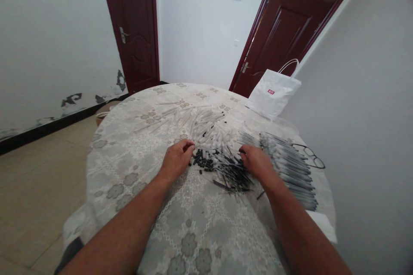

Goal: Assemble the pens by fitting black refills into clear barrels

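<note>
Both of your forearms are bare and extend forward from the lower corners, converging toward the centre. Your left forearm (pixel 129 219) angles inward to the right; your right forearm (pixel 297 215) angles inward to the left. Your left hand (pixel 177 157) has its back raised, with fingers curled and thumb near the index fingertip. Your right hand (pixel 257 161) points its bent fingers inward, tips gathered. Your hands are apart, at nearly equal reach. Fingertip closure is too small to confirm.
</note>
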Motion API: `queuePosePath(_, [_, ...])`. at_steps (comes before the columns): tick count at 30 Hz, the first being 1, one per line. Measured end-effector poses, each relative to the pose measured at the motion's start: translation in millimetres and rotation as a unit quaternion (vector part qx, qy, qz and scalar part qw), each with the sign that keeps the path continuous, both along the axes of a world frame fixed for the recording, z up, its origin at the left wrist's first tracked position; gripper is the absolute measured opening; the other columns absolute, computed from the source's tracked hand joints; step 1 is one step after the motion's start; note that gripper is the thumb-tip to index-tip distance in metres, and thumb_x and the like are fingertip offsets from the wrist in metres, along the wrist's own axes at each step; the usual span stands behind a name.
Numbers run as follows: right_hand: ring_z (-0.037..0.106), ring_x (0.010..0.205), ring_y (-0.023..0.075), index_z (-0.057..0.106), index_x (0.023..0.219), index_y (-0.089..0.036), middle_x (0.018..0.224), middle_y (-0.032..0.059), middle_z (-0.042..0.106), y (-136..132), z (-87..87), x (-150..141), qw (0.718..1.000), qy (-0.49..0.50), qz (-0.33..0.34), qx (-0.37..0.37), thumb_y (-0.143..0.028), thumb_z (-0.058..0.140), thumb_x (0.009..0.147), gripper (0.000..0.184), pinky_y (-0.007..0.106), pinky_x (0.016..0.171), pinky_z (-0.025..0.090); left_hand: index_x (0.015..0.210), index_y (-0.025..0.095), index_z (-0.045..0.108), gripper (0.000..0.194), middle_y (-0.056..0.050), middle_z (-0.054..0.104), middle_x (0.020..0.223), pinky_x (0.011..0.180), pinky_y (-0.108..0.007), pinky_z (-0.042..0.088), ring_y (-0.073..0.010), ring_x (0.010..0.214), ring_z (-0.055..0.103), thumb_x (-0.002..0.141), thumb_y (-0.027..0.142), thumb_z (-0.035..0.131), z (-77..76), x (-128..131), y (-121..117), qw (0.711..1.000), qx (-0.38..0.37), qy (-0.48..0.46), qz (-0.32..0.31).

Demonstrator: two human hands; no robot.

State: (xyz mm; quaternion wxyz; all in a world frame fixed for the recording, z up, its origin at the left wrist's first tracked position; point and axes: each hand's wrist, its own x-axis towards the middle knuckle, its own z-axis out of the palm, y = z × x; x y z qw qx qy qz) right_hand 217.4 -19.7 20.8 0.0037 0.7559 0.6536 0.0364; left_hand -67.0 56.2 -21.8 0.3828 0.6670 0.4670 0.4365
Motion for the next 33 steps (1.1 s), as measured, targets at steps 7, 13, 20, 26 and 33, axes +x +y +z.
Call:
queuePosePath(7, [0.062,0.103,0.0203,0.067,0.110,-0.018,0.108,0.0099,0.068,-33,-7.6,-34,0.995,0.079,0.054,0.034,-0.032,0.051,0.096,0.026,0.026,0.091,0.041,0.100,0.022,0.071,0.020,-0.007,0.073,0.096,0.084,-0.034,0.048,-0.0223,0.085,0.066,0.086,0.028,0.057,-4.0,-3,2,0.986,0.094,0.132,0.025])
queuePosePath(13, [0.061,0.098,0.0206,0.066,0.105,-0.020,0.103,0.0083,0.065,-32,-17.6,-41,0.996,0.052,0.074,0.019,-0.032,0.054,0.094,0.020,0.026,0.083,0.041,0.111,0.021,0.067,0.029,-0.010,0.069,0.108,0.096,-0.037,0.045,-0.0252,0.103,0.063,0.085,0.017,0.055,-12.5,-8,8,0.971,0.127,0.196,0.055])
queuePosePath(20, [0.060,0.096,0.0190,0.065,0.095,-0.022,0.098,0.0060,0.062,-31,-27.6,-40,0.993,0.053,0.099,0.020,-0.029,0.052,0.096,0.015,0.025,0.079,0.039,0.118,0.023,0.065,0.034,-0.010,0.066,0.117,0.102,-0.038,0.043,-0.0263,0.115,0.057,0.086,0.018,0.057,-24.2,-11,15,0.951,0.144,0.267,0.054])
queuePosePath(26, [0.060,0.094,0.0176,0.067,0.096,-0.023,0.098,0.0055,0.062,-34,-21.8,-46,0.988,0.067,0.139,0.020,-0.027,0.049,0.097,0.019,0.025,0.077,0.039,0.117,0.022,0.066,0.029,-0.010,0.066,0.116,0.102,-0.038,0.043,-0.0249,0.114,0.058,0.090,0.025,0.056,-22.4,-8,14,0.949,0.155,0.271,0.046])
queuePosePath(33, [0.061,0.093,0.0181,0.067,0.097,-0.024,0.096,0.0049,0.064,-37,-23.2,-54,0.983,0.082,0.163,0.031,-0.029,0.047,0.098,0.021,0.026,0.078,0.040,0.124,0.023,0.063,0.034,-0.010,0.066,0.122,0.105,-0.037,0.040,-0.0250,0.118,0.056,0.091,0.026,0.056,-19.6,0,13,0.941,0.161,0.298,0.010])
